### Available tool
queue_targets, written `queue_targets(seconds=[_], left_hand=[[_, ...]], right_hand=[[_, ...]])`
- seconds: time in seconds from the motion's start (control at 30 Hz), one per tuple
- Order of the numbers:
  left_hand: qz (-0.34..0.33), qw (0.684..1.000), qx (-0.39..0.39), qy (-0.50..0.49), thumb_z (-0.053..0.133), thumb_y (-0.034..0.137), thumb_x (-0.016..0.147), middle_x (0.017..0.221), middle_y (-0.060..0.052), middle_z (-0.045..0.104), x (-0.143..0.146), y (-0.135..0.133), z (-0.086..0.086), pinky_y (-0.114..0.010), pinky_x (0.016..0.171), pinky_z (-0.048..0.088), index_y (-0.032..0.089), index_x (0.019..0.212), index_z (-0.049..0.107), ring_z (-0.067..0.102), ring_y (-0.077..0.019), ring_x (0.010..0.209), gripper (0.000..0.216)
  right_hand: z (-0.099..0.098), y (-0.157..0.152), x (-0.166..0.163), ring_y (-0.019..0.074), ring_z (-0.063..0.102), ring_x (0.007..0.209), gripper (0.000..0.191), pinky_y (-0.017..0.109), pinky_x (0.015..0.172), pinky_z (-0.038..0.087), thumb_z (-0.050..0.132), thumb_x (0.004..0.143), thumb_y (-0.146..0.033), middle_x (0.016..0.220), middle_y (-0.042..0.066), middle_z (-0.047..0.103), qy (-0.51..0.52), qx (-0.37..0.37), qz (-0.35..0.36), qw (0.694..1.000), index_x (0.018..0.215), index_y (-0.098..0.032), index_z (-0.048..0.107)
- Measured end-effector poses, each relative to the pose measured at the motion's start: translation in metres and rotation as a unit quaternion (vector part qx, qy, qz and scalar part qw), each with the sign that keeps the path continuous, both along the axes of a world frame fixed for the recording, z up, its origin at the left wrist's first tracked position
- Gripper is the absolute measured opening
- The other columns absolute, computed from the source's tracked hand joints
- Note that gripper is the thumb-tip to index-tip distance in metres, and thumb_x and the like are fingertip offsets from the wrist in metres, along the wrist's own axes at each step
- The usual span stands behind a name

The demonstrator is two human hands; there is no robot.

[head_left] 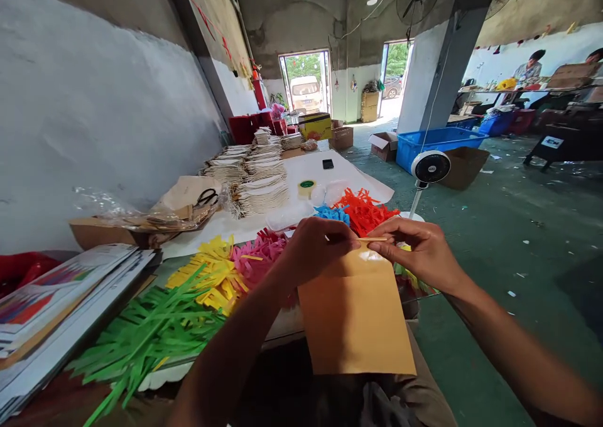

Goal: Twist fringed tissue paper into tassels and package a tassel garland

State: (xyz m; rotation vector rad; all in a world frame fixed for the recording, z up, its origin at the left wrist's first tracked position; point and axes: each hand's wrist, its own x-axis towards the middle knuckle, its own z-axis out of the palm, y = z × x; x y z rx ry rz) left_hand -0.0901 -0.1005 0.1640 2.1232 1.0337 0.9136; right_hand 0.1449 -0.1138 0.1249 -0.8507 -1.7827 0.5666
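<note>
A sheet of orange-brown paper hangs over my lap from its top edge. My left hand and my right hand both pinch that top edge, where a thin stick lies across between the fingertips. A shiny strip shows just under the stick. Piles of cut paper fringe lie on the table in front: green, yellow, pink, blue and red-orange.
Printed sheets are stacked at the left. Further along the table are a tape roll, scissors, a phone and stacks of folded paper. A small white fan stands right of the table. People work at a far bench.
</note>
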Motion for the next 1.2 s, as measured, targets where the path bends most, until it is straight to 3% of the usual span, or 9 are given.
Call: queue_targets(seconds=[0.17,0.37,0.63,0.77,0.87,1.03,1.2], left_hand=[[0.011,0.999,0.018,0.026,0.069,0.033,0.092,0.059,0.005,0.056,0.004,-0.007,-0.004,-0.023,0.058,0.032,0.018,0.075,0.078,0.044,-0.0083,0.059,0.025],[-0.009,0.995,0.083,0.050,0.068,0.024,0.094,0.072,0.003,0.067,0.010,-0.016,-0.012,-0.024,0.065,0.036,0.018,0.079,0.078,0.052,-0.0092,0.066,0.018],[0.000,0.995,0.083,0.054,0.069,0.021,0.092,0.072,0.002,0.068,0.015,-0.024,-0.021,-0.025,0.066,0.037,0.020,0.078,0.077,0.052,-0.0106,0.066,0.016],[-0.029,0.998,0.030,0.041,0.069,0.021,0.090,0.074,0.002,0.069,0.016,-0.022,-0.025,-0.024,0.064,0.037,0.019,0.079,0.077,0.050,-0.0099,0.064,0.014],[-0.041,0.999,-0.012,0.019,0.069,0.027,0.090,0.072,0.002,0.067,0.015,-0.018,-0.030,-0.024,0.061,0.035,0.018,0.081,0.078,0.048,-0.0103,0.064,0.016],[-0.049,0.996,-0.070,0.014,0.064,0.043,0.095,0.063,0.003,0.052,0.012,-0.009,-0.041,-0.024,0.059,0.032,0.015,0.078,0.076,0.042,-0.0108,0.063,0.035],[-0.055,0.994,-0.091,0.017,0.063,0.047,0.095,0.066,0.002,0.050,0.011,-0.005,-0.042,-0.023,0.060,0.033,0.014,0.076,0.076,0.042,-0.0120,0.067,0.040]], right_hand=[[-0.004,-0.007,0.008,0.0174,0.071,0.076,0.016,0.029,0.066,0.055,0.084,0.090,-0.040,0.091,0.002,0.081,-0.004,-0.026,0.013,1.000,0.100,-0.028,0.084],[-0.010,-0.015,0.008,0.0189,0.073,0.084,0.011,0.030,0.073,0.057,0.081,0.093,-0.036,0.092,0.003,0.080,0.003,-0.018,0.026,0.999,0.096,-0.026,0.083],[-0.023,-0.020,0.014,0.0213,0.077,0.087,0.023,0.031,0.070,0.060,0.085,0.088,-0.041,0.101,0.005,0.083,-0.004,-0.075,0.014,0.997,0.107,-0.028,0.083],[-0.026,-0.023,0.013,0.0209,0.077,0.082,0.009,0.032,0.067,0.060,0.081,0.092,-0.036,0.092,0.004,0.083,-0.015,-0.034,-0.004,0.999,0.092,-0.028,0.084],[-0.030,-0.026,0.011,0.0213,0.078,0.082,0.004,0.035,0.072,0.062,0.080,0.093,-0.029,0.092,0.002,0.084,-0.021,0.024,-0.024,0.999,0.093,-0.029,0.084],[-0.042,-0.031,0.011,0.0228,0.080,0.091,0.024,0.039,0.083,0.065,0.077,0.093,-0.018,0.102,0.001,0.085,-0.052,0.139,-0.065,0.987,0.107,-0.036,0.084],[-0.044,-0.032,0.013,0.0221,0.081,0.090,0.023,0.037,0.076,0.066,0.072,0.095,-0.019,0.104,0.002,0.085,-0.107,0.175,-0.090,0.975,0.105,-0.036,0.084]])
